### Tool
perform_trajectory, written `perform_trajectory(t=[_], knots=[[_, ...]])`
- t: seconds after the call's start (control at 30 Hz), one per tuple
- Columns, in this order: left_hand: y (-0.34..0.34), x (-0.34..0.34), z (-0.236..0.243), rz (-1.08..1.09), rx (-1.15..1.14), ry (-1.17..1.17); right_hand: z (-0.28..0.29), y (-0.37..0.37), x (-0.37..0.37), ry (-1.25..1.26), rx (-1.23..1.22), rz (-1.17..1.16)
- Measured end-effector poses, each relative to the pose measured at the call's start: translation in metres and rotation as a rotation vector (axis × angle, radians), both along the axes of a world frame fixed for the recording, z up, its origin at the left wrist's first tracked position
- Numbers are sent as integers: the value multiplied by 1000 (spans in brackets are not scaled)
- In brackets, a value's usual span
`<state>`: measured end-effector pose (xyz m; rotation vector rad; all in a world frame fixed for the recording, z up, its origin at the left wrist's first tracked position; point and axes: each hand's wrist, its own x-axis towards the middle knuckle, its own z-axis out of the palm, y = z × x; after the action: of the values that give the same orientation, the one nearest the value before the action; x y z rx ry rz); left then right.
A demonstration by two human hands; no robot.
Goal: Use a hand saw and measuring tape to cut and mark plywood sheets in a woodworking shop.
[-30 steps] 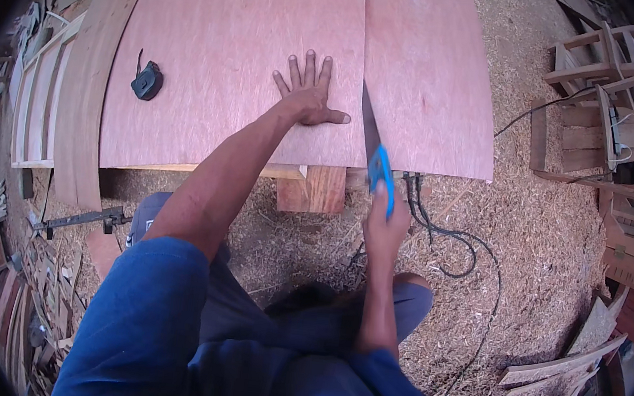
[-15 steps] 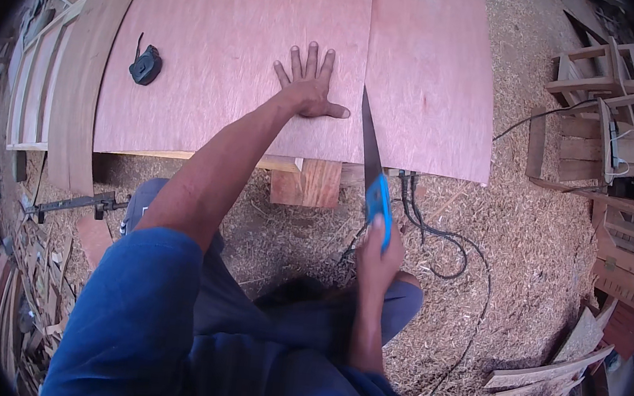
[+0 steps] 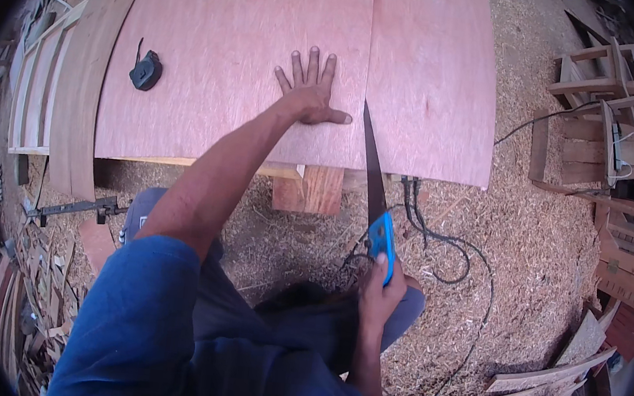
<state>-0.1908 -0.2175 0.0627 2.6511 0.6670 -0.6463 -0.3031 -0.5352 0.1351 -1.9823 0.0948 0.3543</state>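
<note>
2 bare hands work a large reddish plywood sheet (image 3: 254, 60) that lies flat on a low wooden support (image 3: 309, 188), over a floor thick with sawdust (image 3: 544, 245). The left hand (image 3: 311, 89) is spread wide, palm down, fingers pointing far, pressing the sheet just left of a straight cut line (image 3: 367, 56) that runs from the near edge to the far edge. The right hand (image 3: 380, 294) is closed around the blue handle (image 3: 382, 236) of a handsaw (image 3: 372, 169); its dark blade slants up from the handle and meets the sheet's near edge at the cut.

By its look the sheet is thin, broad and fairly light, stiff across short spans but likely to flex and chatter where it overhangs the support, so pressing close beside the cut seems the sensible hold. Its edges may splinter. The saw should be gripped only by the handle; the toothed blade is narrow and springy.

1 small black tape measure (image 3: 146, 70) rests on the sheet, far left, well apart from both hands. Black cables (image 3: 436, 241) loop over the sawdust right of the saw.

Hidden or unclear: how far the saw has bitten in, since the blade tip blends with the cut line; the rest of the support under the sheet; the stacked wooden frames (image 3: 612, 105) at right, bent by the lens.
</note>
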Motion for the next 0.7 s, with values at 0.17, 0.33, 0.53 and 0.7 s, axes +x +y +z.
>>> perform_trajectory(t=[0.17, 0.33, 0.53, 0.7], knots=[[-3, -3, 3, 7, -44, 29, -38, 34, 40, -203, -26, 144], [-5, -5, 3, 16, -27, 3, -43, 11, 19, -224, -39, 174], [-4, -6, 4, 10, -38, -13, -10, -3, -5, -55, -63, 89], [-5, -6, 5, 11, -25, -4, -16, 37, 37, -183, -81, 172]])
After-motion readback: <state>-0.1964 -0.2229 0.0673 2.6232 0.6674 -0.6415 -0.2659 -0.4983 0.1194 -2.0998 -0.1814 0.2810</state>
